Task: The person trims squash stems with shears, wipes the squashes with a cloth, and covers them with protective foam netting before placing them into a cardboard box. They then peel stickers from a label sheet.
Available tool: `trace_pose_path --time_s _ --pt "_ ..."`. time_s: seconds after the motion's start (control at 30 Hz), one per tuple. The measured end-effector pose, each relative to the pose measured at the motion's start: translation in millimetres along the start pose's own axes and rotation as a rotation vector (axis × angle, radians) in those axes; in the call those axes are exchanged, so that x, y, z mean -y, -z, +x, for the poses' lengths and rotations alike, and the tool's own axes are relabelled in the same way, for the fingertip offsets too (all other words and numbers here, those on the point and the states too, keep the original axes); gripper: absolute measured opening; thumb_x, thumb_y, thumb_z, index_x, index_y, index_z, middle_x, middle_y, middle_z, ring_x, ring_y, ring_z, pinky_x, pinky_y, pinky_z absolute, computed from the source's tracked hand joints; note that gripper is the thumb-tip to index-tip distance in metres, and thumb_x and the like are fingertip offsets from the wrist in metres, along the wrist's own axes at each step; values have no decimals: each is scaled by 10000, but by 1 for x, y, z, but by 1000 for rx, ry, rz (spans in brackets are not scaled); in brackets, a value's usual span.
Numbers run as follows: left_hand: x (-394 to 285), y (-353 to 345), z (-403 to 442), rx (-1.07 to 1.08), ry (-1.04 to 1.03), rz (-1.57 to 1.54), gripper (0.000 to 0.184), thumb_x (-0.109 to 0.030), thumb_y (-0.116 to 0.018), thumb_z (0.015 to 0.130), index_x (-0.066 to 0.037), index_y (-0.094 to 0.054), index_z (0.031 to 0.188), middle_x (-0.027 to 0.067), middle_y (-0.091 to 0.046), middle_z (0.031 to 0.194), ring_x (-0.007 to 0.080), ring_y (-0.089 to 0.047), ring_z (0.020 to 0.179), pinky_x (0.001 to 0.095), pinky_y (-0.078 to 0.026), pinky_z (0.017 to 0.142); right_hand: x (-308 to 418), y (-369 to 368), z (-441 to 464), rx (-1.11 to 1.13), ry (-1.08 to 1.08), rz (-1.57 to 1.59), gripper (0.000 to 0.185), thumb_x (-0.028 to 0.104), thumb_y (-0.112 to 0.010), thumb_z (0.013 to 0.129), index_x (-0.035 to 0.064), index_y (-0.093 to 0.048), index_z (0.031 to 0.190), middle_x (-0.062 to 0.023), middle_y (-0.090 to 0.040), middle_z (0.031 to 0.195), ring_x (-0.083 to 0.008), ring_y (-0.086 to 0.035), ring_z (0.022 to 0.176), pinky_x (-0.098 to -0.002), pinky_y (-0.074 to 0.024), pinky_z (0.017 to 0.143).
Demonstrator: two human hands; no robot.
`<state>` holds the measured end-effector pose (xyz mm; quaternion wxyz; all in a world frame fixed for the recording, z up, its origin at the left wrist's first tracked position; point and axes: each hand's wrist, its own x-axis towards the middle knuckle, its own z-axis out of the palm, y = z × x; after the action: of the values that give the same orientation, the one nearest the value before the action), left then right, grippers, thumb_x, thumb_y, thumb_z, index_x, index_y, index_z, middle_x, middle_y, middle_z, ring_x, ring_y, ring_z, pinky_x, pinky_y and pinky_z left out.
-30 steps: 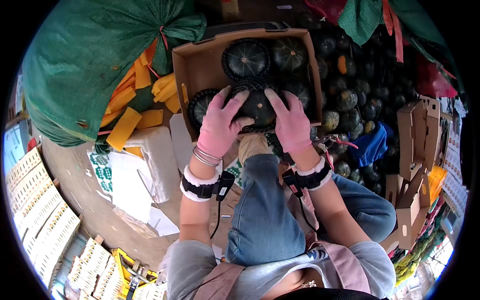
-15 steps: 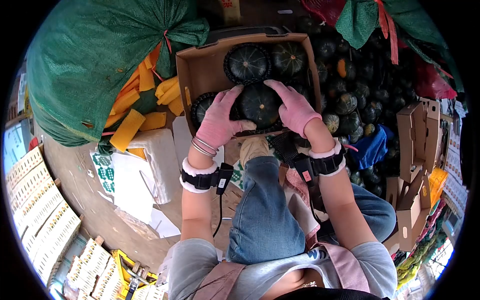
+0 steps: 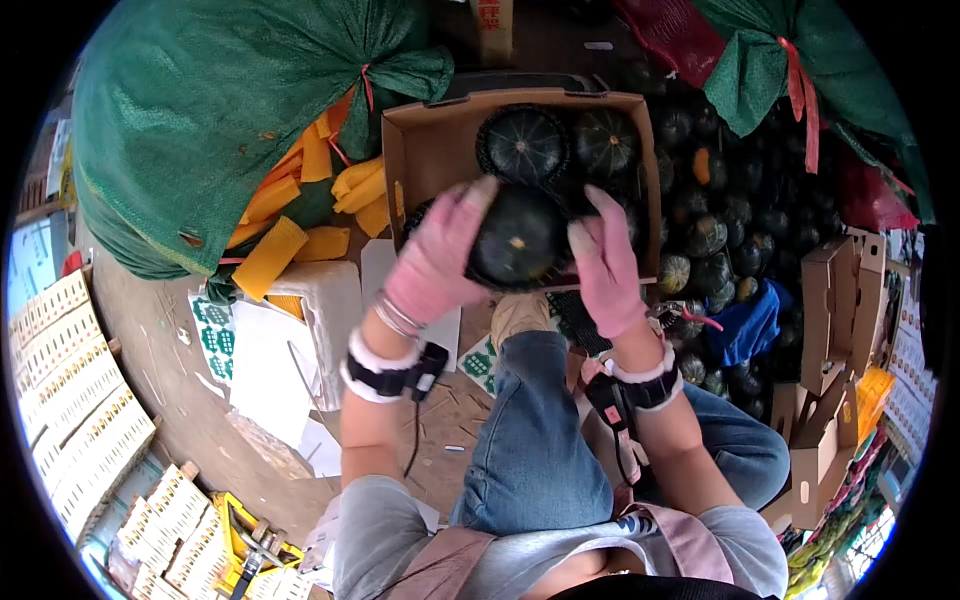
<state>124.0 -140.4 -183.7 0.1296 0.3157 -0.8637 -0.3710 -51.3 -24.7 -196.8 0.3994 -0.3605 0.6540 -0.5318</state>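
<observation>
A dark green pumpkin (image 3: 517, 238) is between my pink-gloved hands at the front of an open cardboard box (image 3: 408, 150). My left hand (image 3: 438, 250) wraps round its left side, fingers bent over the top. My right hand (image 3: 607, 262) is at its right side with its fingers apart; a narrow dark gap shows between hand and pumpkin. Behind it in the box sit a pumpkin in a black net sleeve (image 3: 522, 145) and another dark pumpkin (image 3: 605, 141). More dark shapes lie partly hidden under my hands.
Many pumpkins (image 3: 708, 236) lie right of the box, with a blue cloth (image 3: 748, 322) and red-handled clippers (image 3: 690, 318). Empty cartons (image 3: 840, 300) stand farther right. A green mesh sack (image 3: 230, 120) and yellow foam pieces (image 3: 272, 258) are at the left, near a white block (image 3: 335, 320).
The front pumpkin has come up toward me with my left hand round it. My right hand moved off its top to its right side. The view has shifted, so the box appears lower and farther right.
</observation>
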Motion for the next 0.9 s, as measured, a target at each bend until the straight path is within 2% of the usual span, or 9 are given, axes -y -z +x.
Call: trace_pose_path --time_s 0.13,0.2,0.3,0.33,0.53,0.67,0.77,0.83,0.9 --pt "25 60 27 18 -30 379 985 -200 -781 526 -159 -277 1371 157 -497 1140 333 -544 1008 397 -454 860 4 -56 38 -50 -442 700 288 186 -540 893 89 -433 1143 -61 -528 916 -137 -526 838 -268 -472 741" --pt "32 77 38 72 29 481 921 -186 -761 541 -161 -316 1347 147 -509 1158 337 -530 1051 458 -400 915 -17 -79 58 -47 -582 1027 202 172 -538 876 118 -454 1051 -85 -526 948 -217 -565 869 -357 -523 751" --pt "44 80 59 251 92 612 891 -239 -759 569 -173 -314 1337 155 -502 1189 351 -497 1110 542 -336 956 -41 -96 70 26 -685 1154 204 141 -542 859 108 -455 1040 -92 -523 963 -237 -568 878 -384 -532 766" --pt "51 78 66 338 132 655 886 -263 -761 582 -187 -304 1338 156 -498 1198 347 -486 1130 568 -316 960 -77 -106 63 110 -373 950 209 72 -522 835 94 -454 1031 -95 -515 948 -250 -567 885 -404 -530 782" --pt "100 49 71 281 72 592 890 -373 -750 641 -214 -253 1361 141 -478 1243 332 -478 1158 601 -269 986 -56 -93 55 9 -608 1282 298 -41 -452 789 74 -444 1065 -91 -470 1012 -244 -553 920 -450 -524 810" --pt "84 30 81 476 221 1019 882 -342 -738 663 -231 -245 1386 121 -494 1224 306 -507 1128 599 -247 1001 -55 -94 57 38 -514 880 321 -16 -493 796 71 -472 1104 -97 -463 1103 -238 -547 942 -434 -514 826" --pt "115 -4 70 210 190 1075 807 -317 -707 695 -242 -291 1382 129 -474 1241 295 -478 1154 594 -231 1014 -80 -88 66 211 -375 486 274 58 -550 809 61 -520 1081 -111 -504 1114 -234 -554 948 -378 -512 816" --pt "96 -2 65 89 134 1213 728 -304 -674 727 -242 -332 1367 137 -438 1279 303 -431 1193 600 -227 1014 -14 -57 80 275 -726 516 246 115 -591 809 51 -555 1044 -125 -553 1082 -246 -571 931 -333 -512 797" --pt "69 4 61 59 112 1101 674 -300 -653 745 -240 -366 1352 141 -403 1313 316 -384 1225 593 -228 1018 -6 -14 89 235 -52 -312 331 254 -656 748 86 -576 1022 -160 -623 887 -336 -606 856 -370 -500 791"
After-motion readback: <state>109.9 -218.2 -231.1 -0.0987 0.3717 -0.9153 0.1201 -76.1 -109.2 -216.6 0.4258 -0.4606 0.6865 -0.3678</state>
